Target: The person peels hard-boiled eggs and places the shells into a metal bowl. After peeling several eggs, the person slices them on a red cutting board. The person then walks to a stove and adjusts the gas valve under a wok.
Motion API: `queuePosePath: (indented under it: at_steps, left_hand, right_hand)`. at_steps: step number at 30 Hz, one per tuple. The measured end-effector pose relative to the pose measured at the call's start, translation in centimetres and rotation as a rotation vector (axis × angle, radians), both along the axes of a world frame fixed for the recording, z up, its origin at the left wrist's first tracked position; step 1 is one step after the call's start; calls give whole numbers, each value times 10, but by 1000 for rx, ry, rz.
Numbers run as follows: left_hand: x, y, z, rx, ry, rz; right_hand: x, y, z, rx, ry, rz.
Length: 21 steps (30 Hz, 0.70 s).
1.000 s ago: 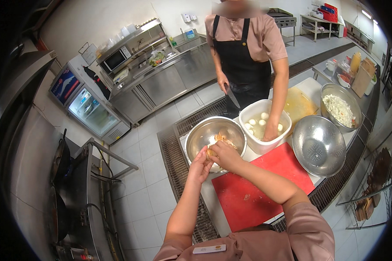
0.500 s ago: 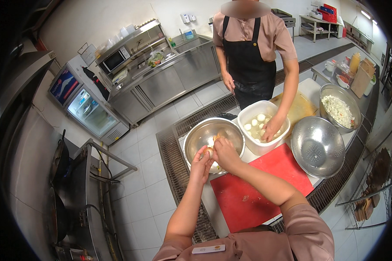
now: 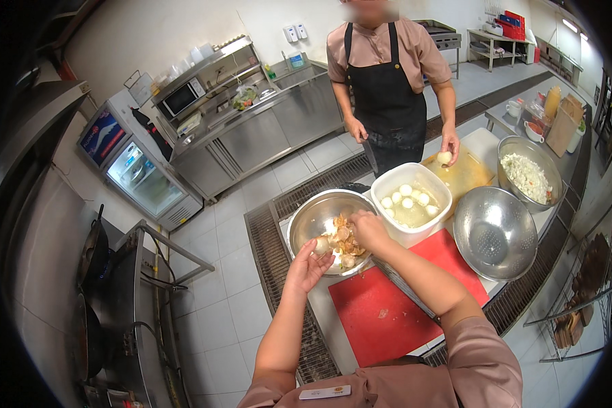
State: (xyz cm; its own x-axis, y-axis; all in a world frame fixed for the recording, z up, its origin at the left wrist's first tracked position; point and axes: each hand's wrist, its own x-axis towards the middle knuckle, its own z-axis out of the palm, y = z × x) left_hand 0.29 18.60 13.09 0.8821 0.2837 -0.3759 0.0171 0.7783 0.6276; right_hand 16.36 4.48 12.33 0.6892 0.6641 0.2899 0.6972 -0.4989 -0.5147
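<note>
My left hand (image 3: 309, 268) cradles a pale onion (image 3: 321, 245) in its fingertips at the near-left rim of a steel bowl (image 3: 304, 229). Inside that bowl lie brown onion skins (image 3: 347, 238) and a few whole onions. Over the bowl's right side is my right hand (image 3: 369, 230), its fingers curled together; what they hold, if anything, is hidden. Just right of it stands a white tub (image 3: 404, 234) of cloudy water with several peeled onions (image 3: 406, 190). Below my right forearm lies a red cutting board (image 3: 381, 316).
Across the table a co-worker in a black apron (image 3: 391, 102) holds a peeled onion (image 3: 444, 158) over a yellowed board (image 3: 466, 178). A steel colander (image 3: 496, 234) and a bowl of chopped white vegetable (image 3: 528, 175) stand at the right. A wire rack (image 3: 578, 306) is beyond the table's right edge.
My hands have come apart, the right moving away rightward while the onion stays in the left. The co-worker's hand has left the tub, lifting out a peeled onion.
</note>
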Motion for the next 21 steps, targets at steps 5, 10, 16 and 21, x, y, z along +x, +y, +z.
queuePosePath:
  at_steps: [5, 10, 16, 21]
  left_hand:
    - [4, -4, -1, 35, -46, 31]
    - [8, -6, -4, 35, -97, 39]
    - [8, -14, 1, 166, -18, 98]
    - [7, -19, 3, 260, 45, 125]
  right_hand:
    - [-21, 5, 8, 156, 34, 161]
    - [-49, 6, 17, 234, -185, 292]
    - [-51, 10, 20, 241, -321, 248]
    - [-50, 7, 22, 190, -354, 247]
